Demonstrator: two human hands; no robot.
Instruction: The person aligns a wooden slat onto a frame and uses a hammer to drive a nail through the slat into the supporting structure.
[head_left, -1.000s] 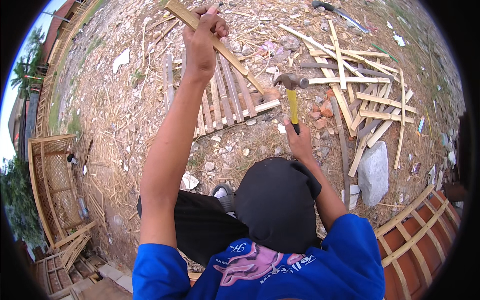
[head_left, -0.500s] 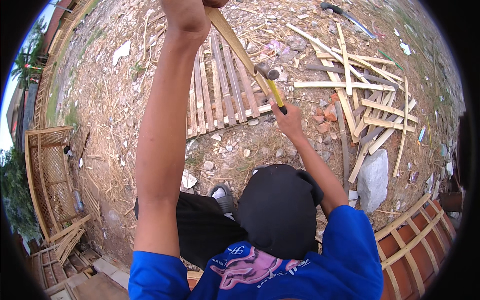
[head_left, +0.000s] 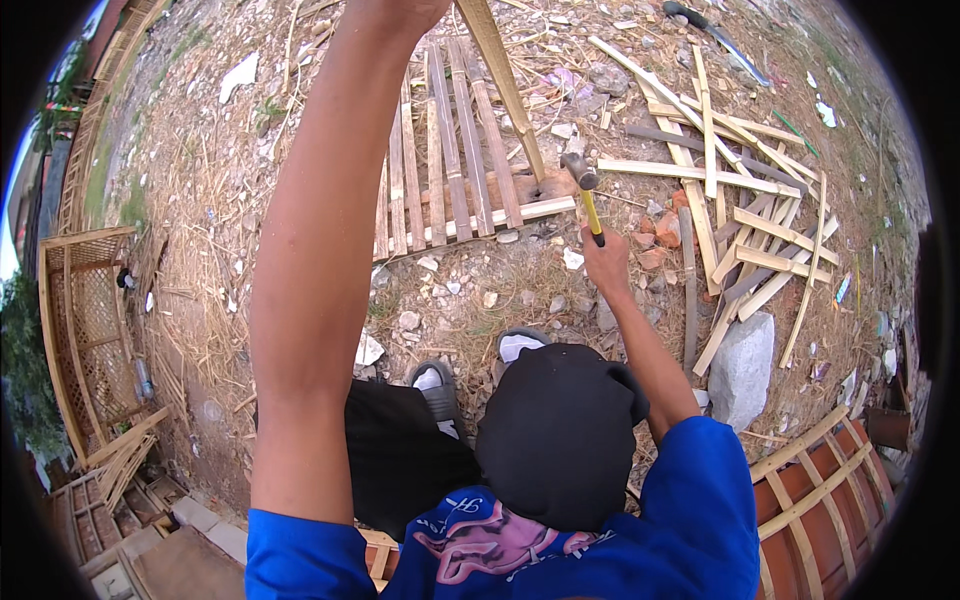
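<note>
From the right grip (head_left: pixel 607 262), wrapped around the hammer (head_left: pixel 590 206), the head points just short of twelve o'clock; the left grip (head_left: pixel 397 12), farther off at eleven, is cut off, so whether it holds the wooden stick (head_left: pixel 507 87) cannot be told. The stick's foot is at eleven, near the slatted panel's (head_left: pixel 470 140) end; steadying it and striking squarely would probably work best.

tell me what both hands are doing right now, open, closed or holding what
Left hand: cut off at the top edge beside a wooden strip; grip cannot be told.
Right hand: closed, holding the hammer.
</note>
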